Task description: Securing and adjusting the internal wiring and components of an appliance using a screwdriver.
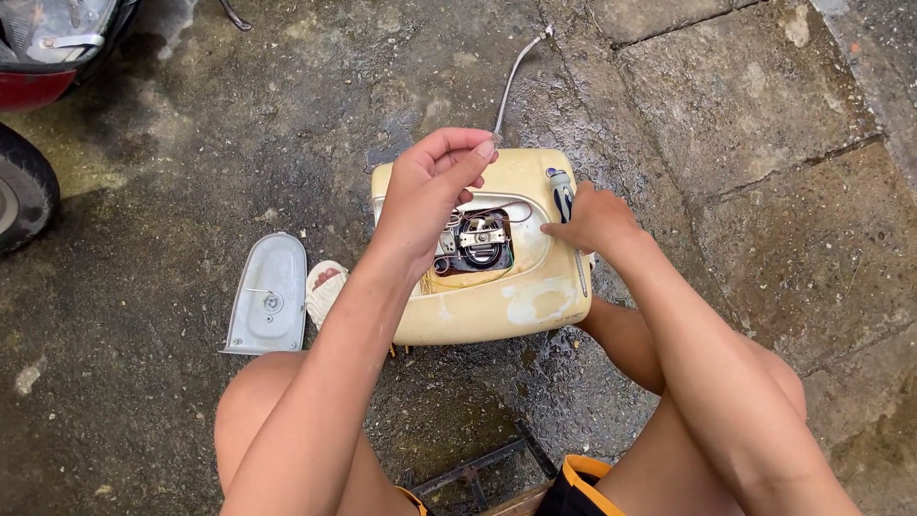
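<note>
A cream-yellow appliance housing (516,306) lies on wet ground between my knees, its opening showing a small motor part and coloured wires (480,241). My left hand (435,186) hovers above the opening, thumb and fingers pinched together; whether something small is between them I cannot tell. My right hand (594,218) rests on the housing's right side and holds a screwdriver (564,196) with a dark handle, its shaft running down along the edge.
A grey oval cover plate (269,294) lies on the ground at left beside a sandalled foot (325,290). A thin flexible hose (516,69) leads away behind the housing. A motorbike wheel (21,186) stands far left. A dark metal frame (478,468) sits near my lap.
</note>
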